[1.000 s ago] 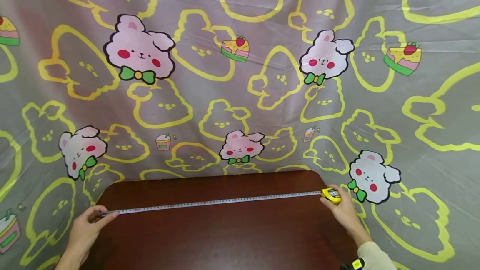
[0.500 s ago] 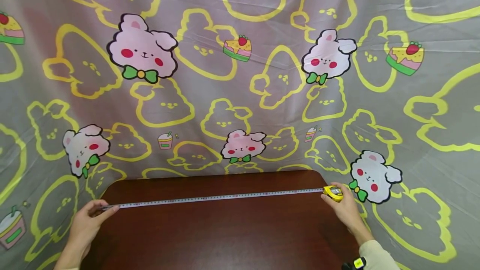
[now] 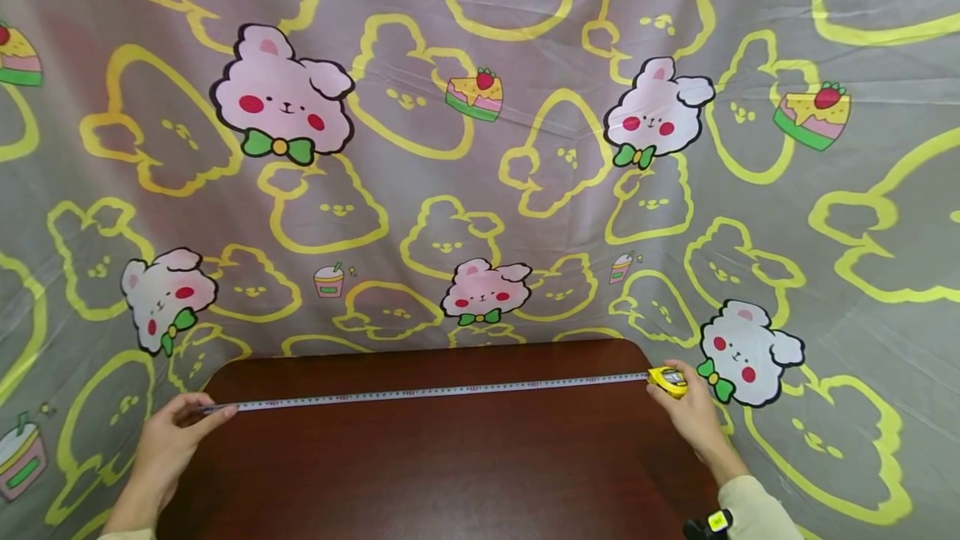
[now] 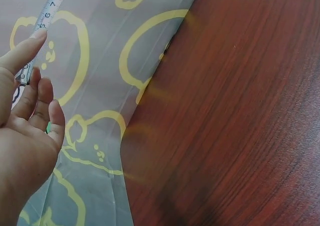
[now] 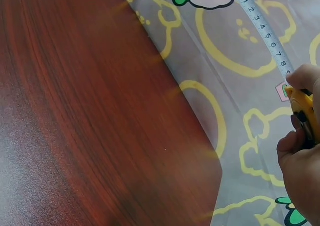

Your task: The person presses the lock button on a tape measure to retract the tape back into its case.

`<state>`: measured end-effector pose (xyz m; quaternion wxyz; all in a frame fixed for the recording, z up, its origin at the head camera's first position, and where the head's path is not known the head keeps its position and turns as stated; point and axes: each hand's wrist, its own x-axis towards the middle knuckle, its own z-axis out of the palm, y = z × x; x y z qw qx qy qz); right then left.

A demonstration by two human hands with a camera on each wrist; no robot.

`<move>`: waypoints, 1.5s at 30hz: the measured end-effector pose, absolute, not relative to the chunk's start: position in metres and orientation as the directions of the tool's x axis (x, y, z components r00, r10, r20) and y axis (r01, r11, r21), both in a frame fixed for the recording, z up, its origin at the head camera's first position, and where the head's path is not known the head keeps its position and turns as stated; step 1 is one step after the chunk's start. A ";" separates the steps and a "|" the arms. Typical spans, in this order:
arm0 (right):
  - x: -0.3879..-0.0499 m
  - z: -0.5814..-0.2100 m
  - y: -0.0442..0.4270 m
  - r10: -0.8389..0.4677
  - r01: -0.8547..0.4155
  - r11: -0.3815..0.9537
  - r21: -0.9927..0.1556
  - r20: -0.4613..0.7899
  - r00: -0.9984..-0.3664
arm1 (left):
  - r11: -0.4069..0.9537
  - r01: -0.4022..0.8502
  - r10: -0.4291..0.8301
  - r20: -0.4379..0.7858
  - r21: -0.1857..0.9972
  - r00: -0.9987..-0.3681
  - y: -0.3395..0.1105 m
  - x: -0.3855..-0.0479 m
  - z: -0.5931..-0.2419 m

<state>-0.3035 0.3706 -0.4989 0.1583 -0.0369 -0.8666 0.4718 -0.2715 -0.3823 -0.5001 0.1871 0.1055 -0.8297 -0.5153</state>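
A tape measure's white blade stretches straight across above the dark red-brown table. At the left, my left hand pinches the blade's end between thumb and fingers; the left wrist view shows this hand with the thumb on the blade near the low numbers. On the right, my right hand grips the yellow tape case. In the right wrist view the blade runs into the case, held by the right hand, with a red 60 mark visible.
Behind and on both sides of the table hangs a grey cloth printed with yellow outlines and rabbit faces. The table's far edge has rounded corners. A dark band with a yellow-faced device is at the right sleeve.
The left hand and its blade end have risen slightly in the head view, toward the table's far edge. The right hand with the case has shifted a little up and right.
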 end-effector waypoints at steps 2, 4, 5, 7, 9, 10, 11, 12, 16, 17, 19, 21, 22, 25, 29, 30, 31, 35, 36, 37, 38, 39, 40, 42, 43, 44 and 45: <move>-0.303 -0.499 0.371 0.207 -0.092 0.538 -0.838 0.238 -0.949 | 0.440 -0.002 -0.369 0.179 0.898 -0.912 -0.383 -0.272 -0.500; -0.301 -0.498 0.372 0.202 -0.094 0.522 -0.848 0.230 -0.952 | 0.431 -0.026 -0.373 0.152 0.902 -0.915 -0.383 -0.272 -0.499; -0.300 -0.498 0.372 0.199 -0.094 0.515 -0.852 0.226 -0.954 | 0.426 -0.035 -0.375 0.141 0.904 -0.916 -0.384 -0.272 -0.499; -0.299 -0.497 0.373 0.188 -0.103 0.505 -0.857 0.226 -0.956 | 0.423 -0.045 -0.378 0.131 0.905 -0.917 -0.384 -0.272 -0.499; -0.299 -0.496 0.373 0.179 -0.115 0.498 -0.860 0.232 -0.956 | 0.423 -0.047 -0.380 0.129 0.905 -0.916 -0.385 -0.273 -0.499; -0.298 -0.496 0.374 0.177 -0.119 0.498 -0.859 0.235 -0.956 | 0.423 -0.049 -0.381 0.128 0.905 -0.916 -0.385 -0.273 -0.499; -0.298 -0.496 0.374 0.173 -0.123 0.496 -0.860 0.236 -0.956 | 0.424 -0.050 -0.379 0.127 0.904 -0.916 -0.385 -0.273 -0.498; -0.298 -0.496 0.374 0.168 -0.126 0.494 -0.860 0.237 -0.957 | 0.423 -0.052 -0.379 0.125 0.905 -0.917 -0.385 -0.273 -0.498; -0.297 -0.497 0.375 0.155 -0.112 0.500 -0.859 0.216 -0.964 | 0.430 -0.069 -0.379 0.111 0.900 -0.919 -0.387 -0.271 -0.497; -0.297 -0.497 0.375 0.151 -0.107 0.503 -0.858 0.208 -0.966 | 0.432 -0.070 -0.379 0.110 0.899 -0.919 -0.387 -0.271 -0.497; -0.296 -0.497 0.375 0.143 -0.095 0.513 -0.853 0.194 -0.971 | 0.440 -0.069 -0.381 0.117 0.895 -0.917 -0.387 -0.271 -0.497; -0.296 -0.497 0.374 0.129 -0.091 0.521 -0.849 0.183 -0.975 | 0.453 -0.065 -0.384 0.129 0.889 -0.914 -0.386 -0.272 -0.497; -0.296 -0.497 0.374 0.123 -0.090 0.525 -0.846 0.180 -0.976 | 0.457 -0.060 -0.383 0.136 0.888 -0.914 -0.385 -0.272 -0.497; -0.295 -0.497 0.373 0.105 -0.101 0.525 -0.845 0.182 -0.978 | 0.475 -0.036 -0.375 0.166 0.879 -0.912 -0.382 -0.273 -0.497; -0.295 -0.497 0.370 0.096 -0.113 0.522 -0.845 0.190 -0.977 | 0.478 -0.007 -0.357 0.187 0.878 -0.915 -0.379 -0.274 -0.498; -0.295 -0.497 0.370 0.095 -0.113 0.524 -0.844 0.190 -0.977 | 0.478 -0.005 -0.356 0.188 0.878 -0.915 -0.379 -0.274 -0.499; -0.295 -0.497 0.369 0.094 -0.114 0.525 -0.844 0.190 -0.977 | 0.477 -0.009 -0.356 0.184 0.879 -0.916 -0.378 -0.273 -0.499; -0.295 -0.497 0.365 0.086 -0.119 0.529 -0.840 0.193 -0.978 | 0.481 -0.036 -0.368 0.164 0.876 -0.915 -0.377 -0.271 -0.499; -0.296 -0.497 0.365 0.084 -0.122 0.527 -0.841 0.195 -0.977 | 0.481 -0.039 -0.368 0.161 0.876 -0.916 -0.376 -0.271 -0.499; -0.296 -0.498 0.364 0.084 -0.126 0.525 -0.842 0.198 -0.977 | 0.482 -0.039 -0.366 0.161 0.875 -0.917 -0.376 -0.271 -0.499; -0.296 -0.498 0.364 0.084 -0.128 0.523 -0.843 0.201 -0.976 | 0.484 -0.035 -0.361 0.163 0.874 -0.918 -0.375 -0.271 -0.499; -0.296 -0.498 0.363 0.085 -0.132 0.523 -0.842 0.205 -0.975 | 0.487 -0.031 -0.355 0.166 0.873 -0.920 -0.374 -0.271 -0.499; -0.296 -0.499 0.363 0.087 -0.131 0.525 -0.841 0.206 -0.975 | 0.490 -0.024 -0.349 0.171 0.871 -0.921 -0.373 -0.271 -0.499; -0.295 -0.499 0.362 0.089 -0.137 0.526 -0.840 0.214 -0.973 | 0.495 -0.017 -0.339 0.176 0.868 -0.924 -0.372 -0.270 -0.500; -0.294 -0.500 0.361 0.088 -0.138 0.525 -0.840 0.214 -0.973 | 0.496 -0.018 -0.338 0.174 0.868 -0.925 -0.371 -0.270 -0.500; -0.294 -0.500 0.360 0.085 -0.139 0.524 -0.841 0.214 -0.973 | 0.496 -0.021 -0.338 0.170 0.868 -0.926 -0.370 -0.270 -0.501; -0.293 -0.500 0.360 0.083 -0.141 0.522 -0.841 0.214 -0.973 | 0.494 -0.027 -0.339 0.164 0.869 -0.926 -0.370 -0.269 -0.501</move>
